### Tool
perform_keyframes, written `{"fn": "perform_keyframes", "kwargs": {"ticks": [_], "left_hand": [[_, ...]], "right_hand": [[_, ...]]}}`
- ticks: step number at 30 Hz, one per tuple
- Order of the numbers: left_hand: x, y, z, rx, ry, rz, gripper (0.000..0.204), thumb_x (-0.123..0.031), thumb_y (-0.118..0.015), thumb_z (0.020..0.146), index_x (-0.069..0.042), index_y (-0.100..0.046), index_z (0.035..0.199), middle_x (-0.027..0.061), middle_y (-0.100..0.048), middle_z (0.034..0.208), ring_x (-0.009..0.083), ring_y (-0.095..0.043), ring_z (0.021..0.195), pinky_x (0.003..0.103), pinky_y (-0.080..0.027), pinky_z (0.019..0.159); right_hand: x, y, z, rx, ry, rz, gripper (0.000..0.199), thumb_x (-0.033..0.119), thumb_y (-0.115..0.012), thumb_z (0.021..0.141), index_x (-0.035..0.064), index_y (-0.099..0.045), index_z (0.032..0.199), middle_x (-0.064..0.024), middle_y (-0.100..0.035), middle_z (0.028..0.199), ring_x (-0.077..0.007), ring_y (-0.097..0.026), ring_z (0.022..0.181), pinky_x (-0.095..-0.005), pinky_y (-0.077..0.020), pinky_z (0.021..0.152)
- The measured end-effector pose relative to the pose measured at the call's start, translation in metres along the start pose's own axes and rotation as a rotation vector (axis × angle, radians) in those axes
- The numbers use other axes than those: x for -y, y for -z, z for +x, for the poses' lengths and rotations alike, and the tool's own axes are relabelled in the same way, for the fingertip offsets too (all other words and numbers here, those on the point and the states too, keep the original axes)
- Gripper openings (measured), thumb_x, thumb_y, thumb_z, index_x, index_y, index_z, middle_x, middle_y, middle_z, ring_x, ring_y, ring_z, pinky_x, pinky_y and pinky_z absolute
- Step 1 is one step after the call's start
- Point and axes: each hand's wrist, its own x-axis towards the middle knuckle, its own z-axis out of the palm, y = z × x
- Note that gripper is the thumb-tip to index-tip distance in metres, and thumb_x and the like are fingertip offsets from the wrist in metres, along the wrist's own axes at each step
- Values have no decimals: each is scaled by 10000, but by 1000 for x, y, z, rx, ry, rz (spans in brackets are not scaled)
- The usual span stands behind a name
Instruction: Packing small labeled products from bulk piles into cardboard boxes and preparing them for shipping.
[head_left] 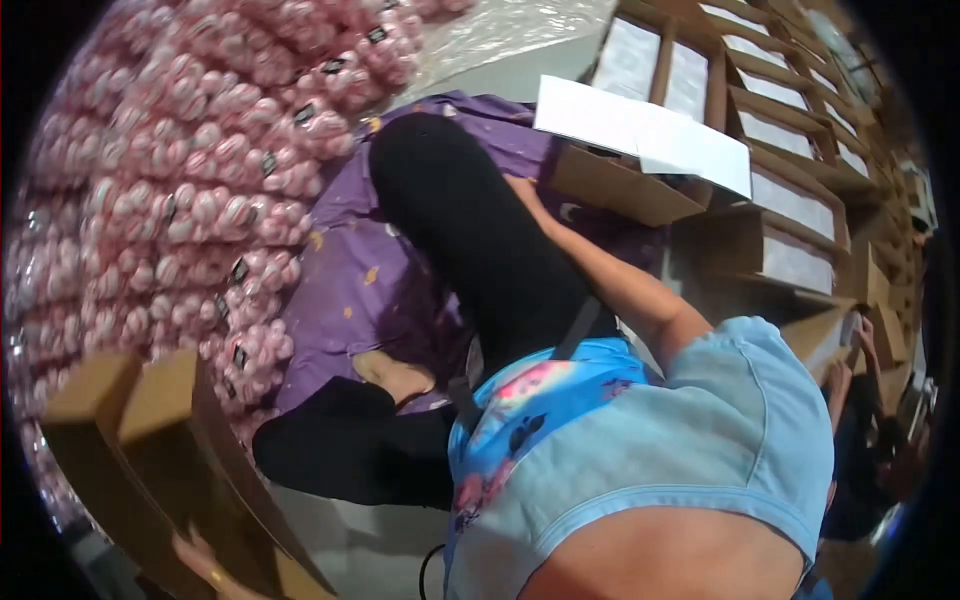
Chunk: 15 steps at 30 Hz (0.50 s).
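At the lower left, my left hand [203, 566] grips an open brown cardboard box [165, 470], which stands tilted beside my folded leg. Its fingers are only partly visible. My right arm reaches forward past my raised knee. The right hand [523, 196] is down by the purple cloth [345, 270], its fingers mostly hidden behind my black-trousered leg [450, 200]. Close to that hand stands another cardboard box [620, 188] with a white panel [650, 130] lying across its top.
Plastic-wrapped packs of pink-and-white round items [190, 190] are piled along the left. Rows of open cardboard boxes [790, 215] with white contents extend along the right. Clear plastic film [500, 35] lies at the far side. Another person's hands [840, 385] touch a box at the right edge.
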Motion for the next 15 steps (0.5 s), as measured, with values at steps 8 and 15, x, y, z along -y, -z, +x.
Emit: {"fn": "perform_keyframes", "kwargs": {"ticks": [8,15], "left_hand": [[-241,2,69,98,-563,-6,356,69,-619,670,37,-600,1024,223,-635,931,363,-613,872,397,-480,794],[-390,-170,98,599,-654,-205,306,-189,-741,692,6,-650,909,234,-627,874,395,-602,836,431,-492,733]], "right_hand": [[45,55,23,-275,97,119,342,302,-516,927,31,-640,1096,-35,-664,927,-103,-581,802,-246,-469,730],[51,86,-18,-263,93,-99,252,220,-580,874,14,-641,1006,-118,-651,913,-175,-615,829,-290,-476,755]]}}
